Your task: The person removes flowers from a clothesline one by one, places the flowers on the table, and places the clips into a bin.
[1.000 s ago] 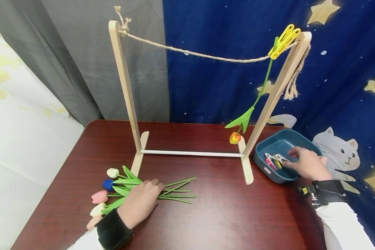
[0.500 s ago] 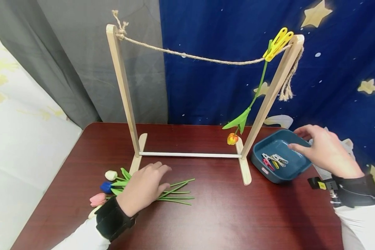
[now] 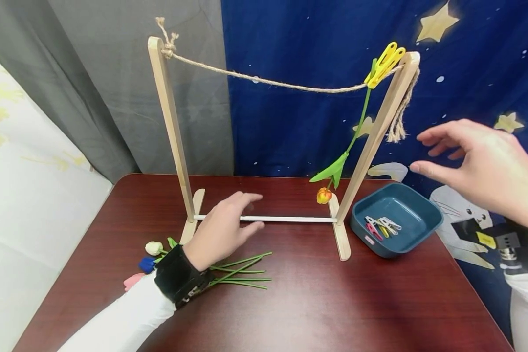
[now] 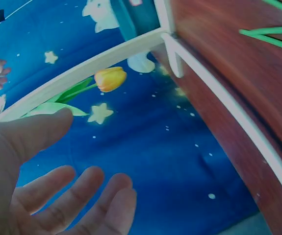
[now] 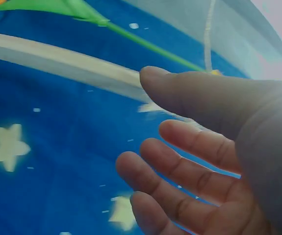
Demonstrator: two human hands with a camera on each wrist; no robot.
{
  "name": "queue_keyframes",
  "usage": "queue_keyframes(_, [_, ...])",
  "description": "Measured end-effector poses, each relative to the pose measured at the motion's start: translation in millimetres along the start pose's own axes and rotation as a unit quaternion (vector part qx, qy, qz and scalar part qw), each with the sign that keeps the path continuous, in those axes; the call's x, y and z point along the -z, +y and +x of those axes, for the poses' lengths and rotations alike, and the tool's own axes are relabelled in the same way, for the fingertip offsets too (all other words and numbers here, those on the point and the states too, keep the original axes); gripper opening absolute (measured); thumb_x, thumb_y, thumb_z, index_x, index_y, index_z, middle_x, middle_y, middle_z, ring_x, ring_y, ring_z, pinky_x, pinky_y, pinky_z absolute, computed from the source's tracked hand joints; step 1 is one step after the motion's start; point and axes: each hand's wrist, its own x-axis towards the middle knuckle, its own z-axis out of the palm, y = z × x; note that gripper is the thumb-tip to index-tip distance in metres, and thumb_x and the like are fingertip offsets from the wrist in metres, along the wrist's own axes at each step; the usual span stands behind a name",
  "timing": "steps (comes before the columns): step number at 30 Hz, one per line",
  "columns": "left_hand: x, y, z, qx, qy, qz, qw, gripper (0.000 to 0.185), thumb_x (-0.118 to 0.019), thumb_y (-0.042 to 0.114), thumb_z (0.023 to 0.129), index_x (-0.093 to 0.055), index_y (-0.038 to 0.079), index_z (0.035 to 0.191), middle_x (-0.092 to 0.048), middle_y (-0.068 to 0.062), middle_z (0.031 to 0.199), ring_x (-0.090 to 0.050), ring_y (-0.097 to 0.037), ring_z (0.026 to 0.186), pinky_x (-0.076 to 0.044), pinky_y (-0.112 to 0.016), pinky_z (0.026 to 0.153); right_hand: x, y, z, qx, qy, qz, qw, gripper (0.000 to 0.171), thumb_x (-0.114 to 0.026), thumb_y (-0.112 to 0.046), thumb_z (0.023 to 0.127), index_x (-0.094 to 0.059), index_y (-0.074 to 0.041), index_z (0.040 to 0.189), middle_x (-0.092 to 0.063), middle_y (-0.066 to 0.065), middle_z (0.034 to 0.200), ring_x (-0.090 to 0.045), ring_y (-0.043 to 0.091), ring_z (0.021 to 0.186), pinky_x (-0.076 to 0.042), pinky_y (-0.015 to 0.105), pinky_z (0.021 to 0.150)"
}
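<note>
My left hand (image 3: 222, 227) is raised over the front of a wooden stand (image 3: 169, 112), fingers spread and holding nothing. Under its wrist and sleeve lie several artificial tulips (image 3: 154, 248), partly hidden, their green stems (image 3: 246, 279) pointing right. My right hand (image 3: 488, 166) hovers above and to the right of a blue basin (image 3: 374, 247), thumb and fingers apart, nothing between them. A yellow clothespin (image 3: 384, 66) clips the stem of an orange tulip (image 3: 323, 195) to the rope (image 3: 290, 87), and the flower hangs head down. The right wrist view shows that hand (image 5: 194, 161) bare.
Inside the basin are several small clothespins (image 3: 383, 227), red, yellow and white. A white crossbar (image 3: 290, 219) joins the stand's feet on the dark red table (image 3: 308, 303). A blue starry curtain (image 3: 290, 137) and a grey one (image 3: 193, 122) hang behind.
My left hand has lifted off the tulips, moving up and forward to the stand. Rising out of the basin, my right hand has gone up and right. The small clothespins remain inside.
</note>
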Motion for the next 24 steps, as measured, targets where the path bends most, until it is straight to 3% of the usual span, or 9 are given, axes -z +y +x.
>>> queue_keyframes(3, [1.0,4.9,14.3,0.007,0.012,-0.033,0.9993,0.056,-0.087,0.023,0.092,-0.065,0.01,0.141,-0.068,-0.001,0.11,-0.067,-0.018,0.098,-0.056,-0.036,0.082,15,-8,13,0.013,0.012,-0.013,1.0,0.052,-0.092,-0.01,0.082,-0.068,0.004,0.127,-0.068,0.029,0.114,-0.066,0.045,0.097,-0.049,0.04,0.078])
queue_keyframes(6, [3.3,10.8,28.7,0.005,0.021,-0.068,0.9975,0.055,-0.086,0.023,0.093,-0.065,0.008,0.141,-0.068,-0.002,0.109,-0.066,-0.018,0.098,-0.056,-0.035,0.085,28,-12,26,0.026,0.032,-0.019,0.999,0.053,-0.091,-0.008,0.083,-0.067,0.004,0.128,-0.067,0.03,0.117,-0.064,0.046,0.1,-0.037,0.017,0.079])
queue_keyframes(9, [5.6,16.4,42.8,-0.002,0.03,-0.099,0.9946,0.053,-0.085,0.022,0.094,-0.065,0.008,0.141,-0.067,-0.003,0.109,-0.065,-0.02,0.097,-0.055,-0.033,0.084,39,-16,39,0.043,0.051,-0.018,0.998,0.053,-0.09,-0.008,0.084,-0.066,0.005,0.13,-0.065,0.031,0.119,-0.063,0.047,0.103,-0.024,0.007,0.078])
queue_keyframes(15, [4.5,27.1,70.8,-0.028,0.052,-0.151,0.9867,0.053,-0.084,0.021,0.095,-0.063,0.006,0.142,-0.067,-0.006,0.114,-0.066,-0.02,0.098,-0.058,-0.034,0.086,56,-19,65,0.06,0.061,-0.026,0.996,0.058,-0.083,-0.01,0.093,-0.057,0.005,0.144,-0.058,0.032,0.132,-0.054,0.048,0.115,-0.022,0.007,0.096])
queue_keyframes(17, [3.0,32.1,80.4,-0.037,0.058,-0.164,0.9841,0.054,-0.083,0.021,0.096,-0.062,0.006,0.143,-0.067,-0.007,0.116,-0.066,-0.019,0.099,-0.059,-0.033,0.086,61,-20,75,0.063,0.047,-0.036,0.996,0.062,-0.081,-0.012,0.095,-0.053,0.003,0.149,-0.054,0.032,0.137,-0.05,0.049,0.119,-0.03,0.017,0.11])
queue_keyframes(19, [1.3,37.7,90.5,-0.045,0.062,-0.177,0.9813,0.055,-0.082,0.022,0.096,-0.061,0.006,0.144,-0.067,-0.007,0.118,-0.066,-0.018,0.101,-0.059,-0.032,0.088,65,-22,86,0.074,0.027,-0.048,0.996,0.067,-0.081,-0.013,0.095,-0.05,0.002,0.152,-0.052,0.033,0.14,-0.048,0.05,0.121,-0.039,0.038,0.116])
queue_keyframes(22, [-1.4,47.2,105.4,-0.051,0.068,-0.198,0.9766,0.056,-0.081,0.023,0.097,-0.059,0.007,0.146,-0.067,-0.007,0.121,-0.067,-0.017,0.104,-0.058,-0.031,0.09,68,-26,101,0.088,-0.002,-0.06,0.994,0.07,-0.08,-0.015,0.096,-0.047,0.003,0.155,-0.05,0.035,0.142,-0.045,0.053,0.123,-0.043,0.067,0.107])
queue_keyframes(24, [-2.9,54.4,115.3,-0.057,0.074,-0.211,0.973,0.057,-0.081,0.023,0.098,-0.058,0.006,0.147,-0.068,-0.008,0.124,-0.067,-0.017,0.106,-0.058,-0.031,0.092,69,-29,111,0.102,-0.016,-0.065,0.993,0.071,-0.08,-0.013,0.096,-0.045,0.005,0.155,-0.05,0.037,0.143,-0.045,0.054,0.123,-0.044,0.071,0.101])
